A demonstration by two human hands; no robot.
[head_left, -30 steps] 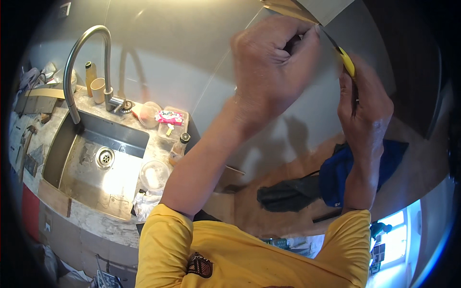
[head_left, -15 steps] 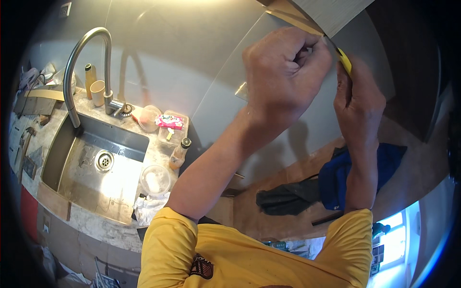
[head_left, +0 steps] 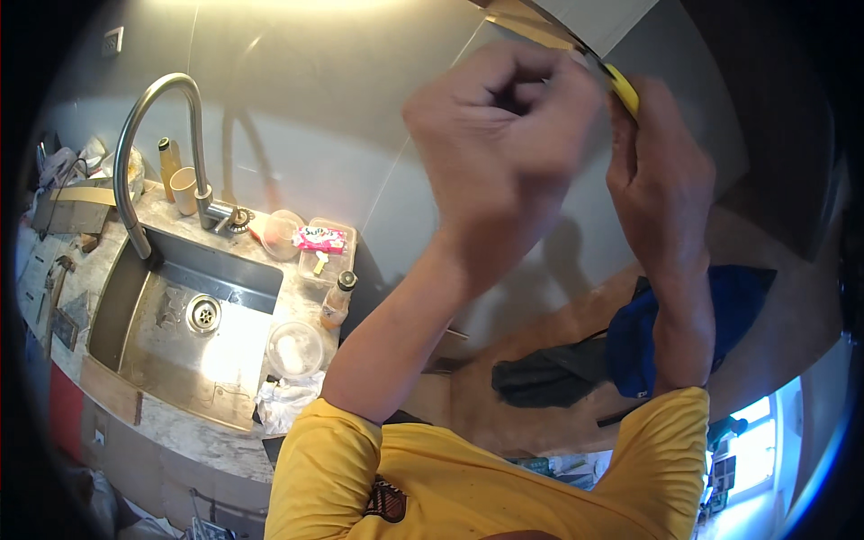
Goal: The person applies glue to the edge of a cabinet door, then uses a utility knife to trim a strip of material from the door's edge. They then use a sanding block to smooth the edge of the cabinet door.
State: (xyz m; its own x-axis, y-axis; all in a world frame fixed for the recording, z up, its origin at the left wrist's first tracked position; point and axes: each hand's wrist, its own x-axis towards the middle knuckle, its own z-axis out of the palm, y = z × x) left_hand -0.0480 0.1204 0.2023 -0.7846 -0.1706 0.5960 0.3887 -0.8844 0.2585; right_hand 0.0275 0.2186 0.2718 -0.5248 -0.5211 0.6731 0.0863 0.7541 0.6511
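Observation:
High up in front of me, my left hand (head_left: 508, 135) is closed in a loose fist, smeared by motion. Its thumb and finger come together beside a thin dark blade, and whatever they pinch is hidden. Just to the right, my right hand (head_left: 661, 180) grips a yellow-handled tool (head_left: 623, 92) with that narrow dark blade pointing up and left. The blade tip meets the lower edge of a pale board (head_left: 605, 20) overhead. A tan strip (head_left: 531, 29) runs along the board's underside, close above my left hand.
At left, a steel sink (head_left: 117, 306) with a tall curved faucet (head_left: 121, 171) is set in a cluttered counter. A cup (head_left: 184, 191), a bottle (head_left: 336, 301) and plastic tubs (head_left: 295, 349) stand around it. Dark blue cloth (head_left: 630, 346) lies on a brown surface below my right arm.
My left hand has shifted left and turned slightly. The right hand and yellow-handled tool sit a little further left in view, and the whole view has tilted slightly.

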